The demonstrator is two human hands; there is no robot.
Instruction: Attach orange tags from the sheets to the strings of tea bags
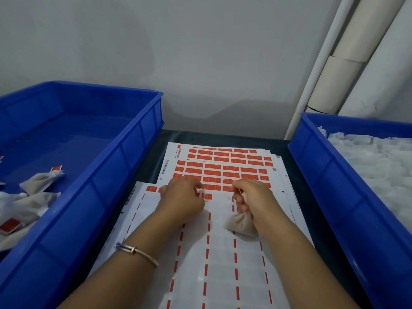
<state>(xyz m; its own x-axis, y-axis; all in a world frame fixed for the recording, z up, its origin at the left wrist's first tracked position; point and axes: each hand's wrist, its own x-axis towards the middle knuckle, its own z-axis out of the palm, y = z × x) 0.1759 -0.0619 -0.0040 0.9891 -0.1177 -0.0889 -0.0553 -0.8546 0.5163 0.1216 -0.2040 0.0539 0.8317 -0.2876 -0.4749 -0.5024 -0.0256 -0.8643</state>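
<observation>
White sheets of orange tags (225, 168) lie stacked on the dark table between two crates. The nearest sheet (223, 264) is mostly stripped, with only orange strips left. My left hand (181, 197) rests on the sheet with its fingertips curled at an orange tag (201, 194) in the last filled row. My right hand (252, 197) grips a beige tea bag (239, 224) by its gathered top, the pouch hanging down onto the sheet. Its string is too thin to make out.
A blue crate (124, 152) at left holds a few finished tea bags with orange tags (40, 181). A blue crate (316, 166) at right is filled with white untagged bags (374, 161). A wall and white pipes (334, 63) stand behind the table.
</observation>
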